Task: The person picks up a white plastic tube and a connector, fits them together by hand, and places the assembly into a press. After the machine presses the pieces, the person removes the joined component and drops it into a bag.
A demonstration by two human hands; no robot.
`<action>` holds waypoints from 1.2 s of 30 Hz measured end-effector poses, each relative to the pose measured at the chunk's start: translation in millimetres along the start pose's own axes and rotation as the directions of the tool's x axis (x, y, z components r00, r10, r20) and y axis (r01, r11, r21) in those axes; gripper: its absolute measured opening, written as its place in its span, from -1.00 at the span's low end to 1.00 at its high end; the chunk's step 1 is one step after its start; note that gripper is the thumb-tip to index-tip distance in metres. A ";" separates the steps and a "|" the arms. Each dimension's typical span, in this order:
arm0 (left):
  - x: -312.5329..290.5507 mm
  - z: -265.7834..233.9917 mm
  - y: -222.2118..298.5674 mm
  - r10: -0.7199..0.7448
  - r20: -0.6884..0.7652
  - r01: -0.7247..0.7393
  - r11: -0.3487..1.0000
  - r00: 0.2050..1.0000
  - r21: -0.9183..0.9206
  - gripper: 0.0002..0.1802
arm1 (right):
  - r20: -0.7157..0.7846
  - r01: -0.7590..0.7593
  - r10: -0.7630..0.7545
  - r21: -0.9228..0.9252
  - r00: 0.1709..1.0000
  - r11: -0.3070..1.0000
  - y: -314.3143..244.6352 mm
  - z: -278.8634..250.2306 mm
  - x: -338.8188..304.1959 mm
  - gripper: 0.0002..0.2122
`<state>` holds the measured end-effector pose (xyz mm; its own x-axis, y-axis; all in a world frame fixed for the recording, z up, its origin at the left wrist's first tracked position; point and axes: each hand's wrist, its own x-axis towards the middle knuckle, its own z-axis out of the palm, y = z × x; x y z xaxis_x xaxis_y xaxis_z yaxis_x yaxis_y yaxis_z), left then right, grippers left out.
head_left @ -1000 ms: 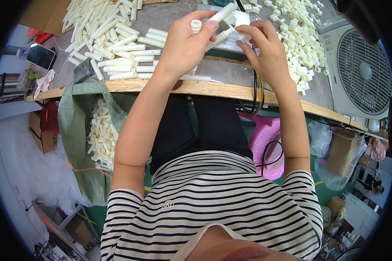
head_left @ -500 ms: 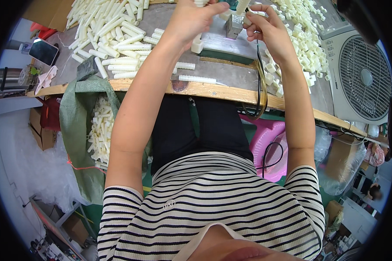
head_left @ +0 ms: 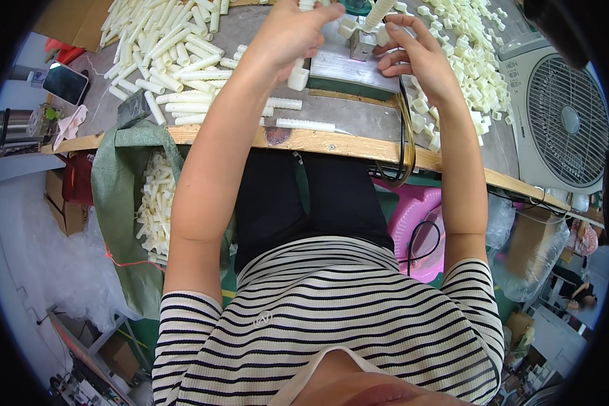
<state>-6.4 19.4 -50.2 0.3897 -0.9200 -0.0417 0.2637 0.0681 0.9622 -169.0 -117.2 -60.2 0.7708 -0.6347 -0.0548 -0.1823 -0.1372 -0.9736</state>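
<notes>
My left hand [head_left: 294,34] is closed around a ribbed cream-white tube that shows above the fingers, and a cube-shaped white connector [head_left: 298,76] sticks out below the palm. My right hand [head_left: 418,57] has its fingers curled, with the fingertips at a small white connector [head_left: 383,35] beside a metal block [head_left: 363,44]. Another ribbed tube [head_left: 377,13] stands tilted above that block, with a second white connector [head_left: 348,27] on its left. The block sits on a silver metal plate [head_left: 352,70]. Part of a green-blue fixture behind is cut off by the upper edge.
Loose ribbed tubes [head_left: 169,47] are heaped at the left, small cube connectors [head_left: 463,61] at the right. A box fan [head_left: 565,115] stands at the far right; a phone [head_left: 66,81] lies far left. A green sack [head_left: 118,196] of white parts and a pink basket [head_left: 413,237] are below the table edge.
My left hand has shifted slightly left with its tube and connector. My right hand has moved a little down and right, uncovering more of the metal block and the tilted tube.
</notes>
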 end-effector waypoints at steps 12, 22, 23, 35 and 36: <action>-60.7 -19.0 -7.7 0.030 -0.112 0.013 0.933 0.993 0.359 -0.65 | -0.004 0.045 -0.125 -0.921 0.992 0.388 20.5 -51.1 -31.5 -0.75; -80.5 5.1 -16.8 0.100 -0.005 -0.096 0.974 0.995 0.203 -0.63 | -0.174 0.116 -0.328 -0.704 0.929 0.701 15.2 -39.6 -39.5 -0.73; -80.3 6.9 -17.1 0.066 0.044 -0.072 0.987 0.997 0.143 -0.62 | -0.298 0.248 -0.411 -0.461 0.861 0.852 11.4 -36.3 -42.2 -0.72; -92.9 19.5 -25.7 -0.168 0.419 0.281 0.933 0.892 -0.225 -0.54 | -0.100 0.467 -0.457 0.130 0.884 0.875 -25.4 25.7 -56.3 -0.74; -94.2 19.4 -26.2 -0.168 0.420 0.282 0.933 0.892 -0.225 -0.54 | -0.056 0.523 -0.521 0.146 0.852 0.839 -32.1 29.9 -57.4 -0.74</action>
<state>-67.2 96.8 -66.3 -0.0676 -0.9940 -0.0861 0.5540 -0.1092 0.8253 -189.1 -53.6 -32.4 0.7175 -0.5112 0.4732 0.3398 -0.3361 -0.8784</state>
